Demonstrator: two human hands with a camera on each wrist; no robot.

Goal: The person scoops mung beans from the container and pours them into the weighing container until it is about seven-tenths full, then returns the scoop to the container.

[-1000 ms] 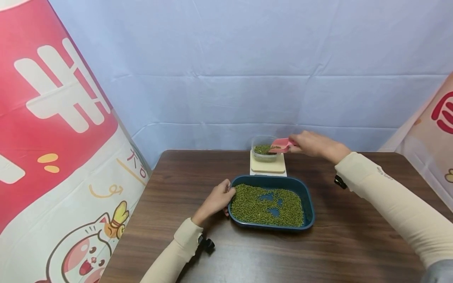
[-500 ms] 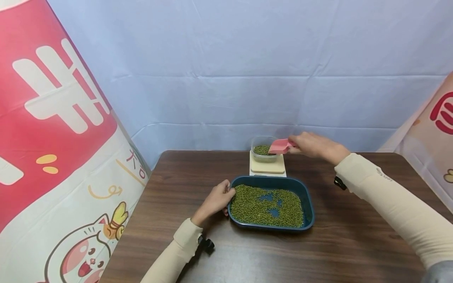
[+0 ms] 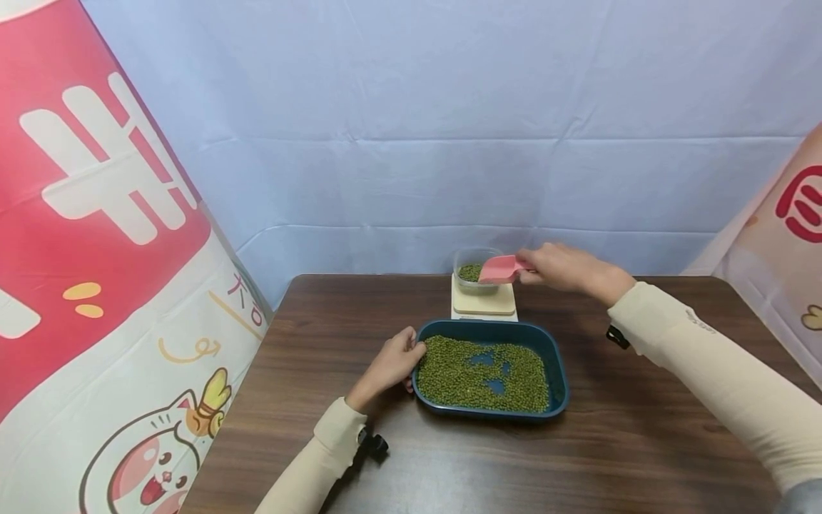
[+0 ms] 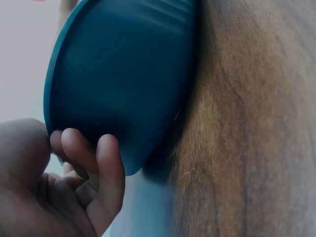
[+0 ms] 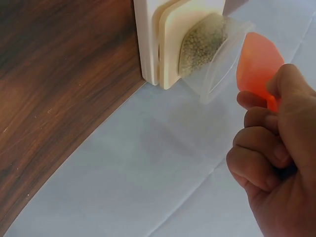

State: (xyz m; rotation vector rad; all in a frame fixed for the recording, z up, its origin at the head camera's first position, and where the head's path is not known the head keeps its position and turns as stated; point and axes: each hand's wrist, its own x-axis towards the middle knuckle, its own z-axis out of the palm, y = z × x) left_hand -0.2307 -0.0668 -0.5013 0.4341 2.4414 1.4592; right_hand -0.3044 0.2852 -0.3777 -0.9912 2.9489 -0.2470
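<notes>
My right hand (image 3: 557, 267) grips a pink scoop (image 3: 498, 270) by its handle, fingers curled round it in the right wrist view. The scoop is tipped over the rim of a clear plastic tub (image 5: 217, 69), which holds green beans (image 5: 201, 45). That tub stands on a cream kitchen scale (image 3: 484, 303). My left hand (image 3: 393, 361) pinches the left rim of a dark blue tray (image 3: 556, 371), thumb at the inside and fingers outside below. Green mung beans (image 3: 449, 371) spread across the tray, with a few bare patches of its floor showing.
The brown wooden table (image 3: 334, 314) ends at the back just behind the scale, against a pale cloth (image 3: 359, 178). A printed banner (image 3: 128, 300) hangs at the left, and another banner (image 3: 783, 228) at the right.
My right hand has turned the scoop further over and shifted it slightly left; beans seen in the scoop earlier no longer show. My left hand stays on the tray.
</notes>
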